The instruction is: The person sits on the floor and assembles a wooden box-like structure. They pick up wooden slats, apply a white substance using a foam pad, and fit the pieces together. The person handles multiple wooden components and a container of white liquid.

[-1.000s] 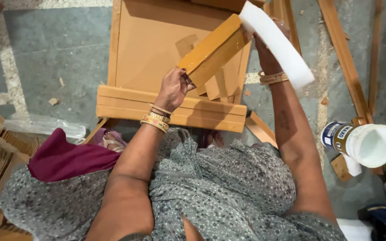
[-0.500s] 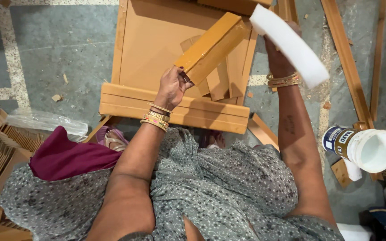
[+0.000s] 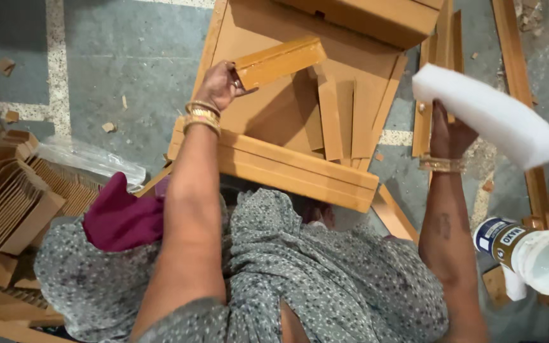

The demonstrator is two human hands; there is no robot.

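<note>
My left hand (image 3: 218,86) grips one end of a folded brown cardboard piece (image 3: 279,61), a long narrow box shape held above a large open cardboard tray (image 3: 268,168). Several flat cardboard strips (image 3: 335,117) lie inside that tray. My right hand (image 3: 450,134) is raised to the right of the tray and holds a long white foam strip (image 3: 490,115) from below. Gold bangles circle both wrists. My grey patterned clothing fills the lower part of the view.
A white glue pot (image 3: 535,254) with a blue and gold label lies at the lower right. Stacked folded cardboard (image 3: 7,197) sits at the left beside a clear plastic sheet (image 3: 90,162). A magenta cloth (image 3: 122,219) rests on my lap. Wooden slats (image 3: 516,57) lie on the grey floor.
My left hand has lifted the cardboard piece up and to the left, turning it nearly level. My right hand has carried the foam strip away from it to the right.
</note>
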